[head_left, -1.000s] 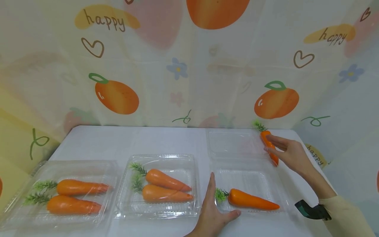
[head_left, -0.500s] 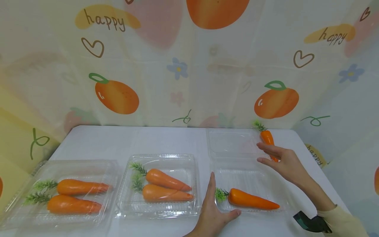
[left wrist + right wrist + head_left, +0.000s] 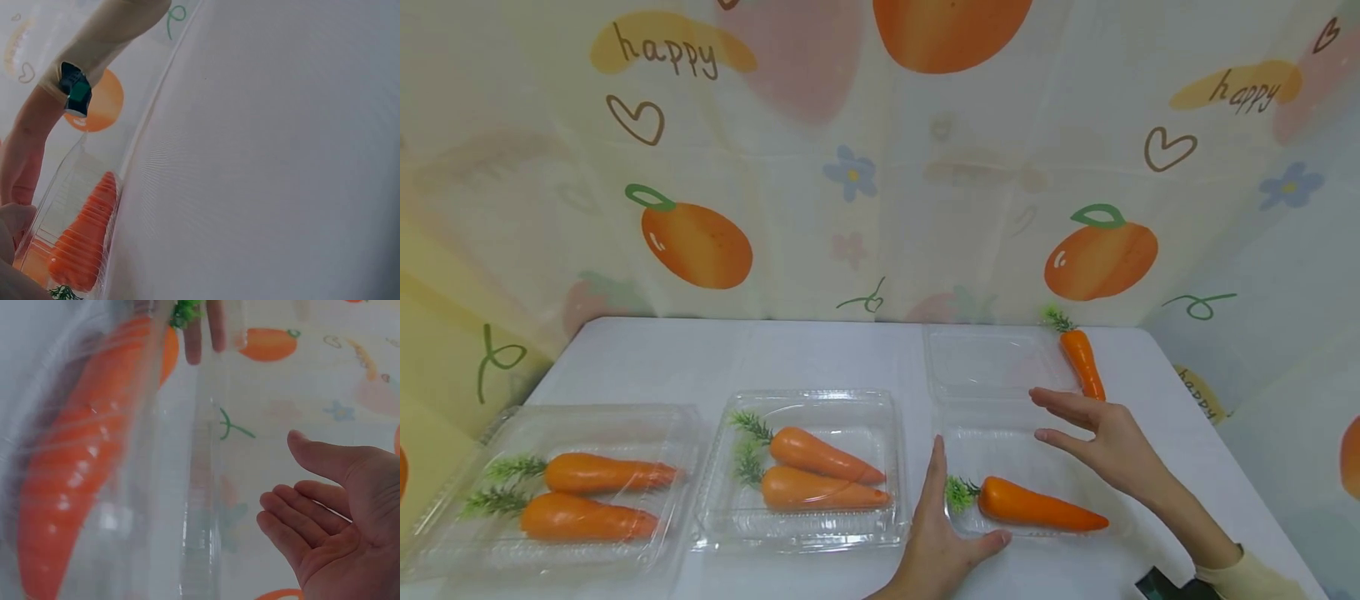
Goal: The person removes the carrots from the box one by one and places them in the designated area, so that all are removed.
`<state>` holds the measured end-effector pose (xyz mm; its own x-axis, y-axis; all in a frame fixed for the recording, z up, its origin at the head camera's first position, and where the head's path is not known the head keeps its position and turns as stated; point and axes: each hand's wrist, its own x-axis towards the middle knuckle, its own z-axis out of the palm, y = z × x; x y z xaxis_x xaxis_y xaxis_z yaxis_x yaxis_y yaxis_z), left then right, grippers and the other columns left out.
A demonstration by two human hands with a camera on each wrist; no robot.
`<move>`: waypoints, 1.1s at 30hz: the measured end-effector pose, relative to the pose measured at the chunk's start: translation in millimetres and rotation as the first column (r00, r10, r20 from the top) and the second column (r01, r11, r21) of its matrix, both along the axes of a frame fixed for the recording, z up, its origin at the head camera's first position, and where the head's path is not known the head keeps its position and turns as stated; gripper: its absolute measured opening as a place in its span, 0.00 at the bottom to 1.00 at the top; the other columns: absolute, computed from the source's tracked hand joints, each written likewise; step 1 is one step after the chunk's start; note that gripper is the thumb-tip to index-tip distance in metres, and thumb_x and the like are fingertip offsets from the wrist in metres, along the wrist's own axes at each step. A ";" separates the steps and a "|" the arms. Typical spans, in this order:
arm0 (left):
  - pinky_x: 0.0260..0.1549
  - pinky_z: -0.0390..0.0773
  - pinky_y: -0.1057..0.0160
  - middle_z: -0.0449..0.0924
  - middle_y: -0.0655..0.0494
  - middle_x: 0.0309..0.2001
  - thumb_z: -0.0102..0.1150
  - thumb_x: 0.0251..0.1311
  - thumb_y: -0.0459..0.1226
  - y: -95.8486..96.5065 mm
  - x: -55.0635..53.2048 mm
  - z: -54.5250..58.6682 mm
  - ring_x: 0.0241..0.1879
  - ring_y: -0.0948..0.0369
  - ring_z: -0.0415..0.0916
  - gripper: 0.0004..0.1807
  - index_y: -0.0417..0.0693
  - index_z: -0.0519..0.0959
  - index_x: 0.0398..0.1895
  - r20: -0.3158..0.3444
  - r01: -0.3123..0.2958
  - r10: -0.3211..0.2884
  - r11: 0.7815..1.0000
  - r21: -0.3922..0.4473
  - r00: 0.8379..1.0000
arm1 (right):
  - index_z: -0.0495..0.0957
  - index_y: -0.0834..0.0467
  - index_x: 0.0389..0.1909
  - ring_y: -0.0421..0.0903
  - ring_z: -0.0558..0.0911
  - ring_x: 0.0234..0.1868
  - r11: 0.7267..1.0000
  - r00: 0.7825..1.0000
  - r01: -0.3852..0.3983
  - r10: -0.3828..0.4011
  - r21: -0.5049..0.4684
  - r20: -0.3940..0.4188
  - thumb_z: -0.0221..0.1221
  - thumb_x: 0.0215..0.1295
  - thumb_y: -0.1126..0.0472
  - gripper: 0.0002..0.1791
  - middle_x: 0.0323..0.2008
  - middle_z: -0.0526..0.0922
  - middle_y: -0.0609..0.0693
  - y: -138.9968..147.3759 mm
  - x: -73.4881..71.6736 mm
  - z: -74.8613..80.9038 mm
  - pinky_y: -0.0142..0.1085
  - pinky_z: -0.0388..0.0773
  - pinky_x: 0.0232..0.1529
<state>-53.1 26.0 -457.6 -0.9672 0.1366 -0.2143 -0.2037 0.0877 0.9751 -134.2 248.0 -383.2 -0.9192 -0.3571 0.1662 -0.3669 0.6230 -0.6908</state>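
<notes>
An open clear plastic clamshell box stands on the right of the table, its lid folded back behind it. One carrot with green leaves lies near the box's front wall, its tip to the right. My left hand rests at the box's left front corner, fingers straight and thumb spread along the front. Over the box's back right part hovers my right hand, fingers extended, holding nothing. Another carrot lies beside the lid at the far right. In the right wrist view, the empty right palm shows.
Two shut clear boxes stand to the left, the middle box and the left box, each with two carrots inside. A printed cloth hangs behind the table.
My right hand has let go of the far right carrot and moved toward me and slightly left, over the open box. The left hand and the carrots have stayed put.
</notes>
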 end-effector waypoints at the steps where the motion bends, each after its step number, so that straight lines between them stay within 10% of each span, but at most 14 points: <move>1: 0.67 0.51 0.37 0.44 0.58 0.78 0.79 0.42 0.46 -0.2 0.0 0.2 0.75 0.49 0.48 0.68 0.65 0.37 0.79 -0.003 0.000 0.000 1.000 0.002 1.000 | 0.77 0.63 0.60 0.59 0.81 0.54 1.000 1.000 -0.009 0.009 -0.004 0.007 0.67 0.61 0.59 0.26 0.54 0.82 0.58 -1.2 1.6 -1.2 0.48 0.82 0.47; 33: 0.67 0.51 0.35 0.43 0.53 0.78 0.79 0.44 0.45 -0.8 0.9 0.6 0.75 0.46 0.46 0.67 0.63 0.38 0.79 -0.033 -0.002 0.002 1.000 0.009 0.999 | 0.76 0.61 0.61 0.42 0.79 0.58 0.932 0.914 -0.361 0.362 -0.041 0.181 0.65 0.63 0.57 0.26 0.57 0.81 0.56 0.4 20.9 -35.2 0.54 0.79 0.50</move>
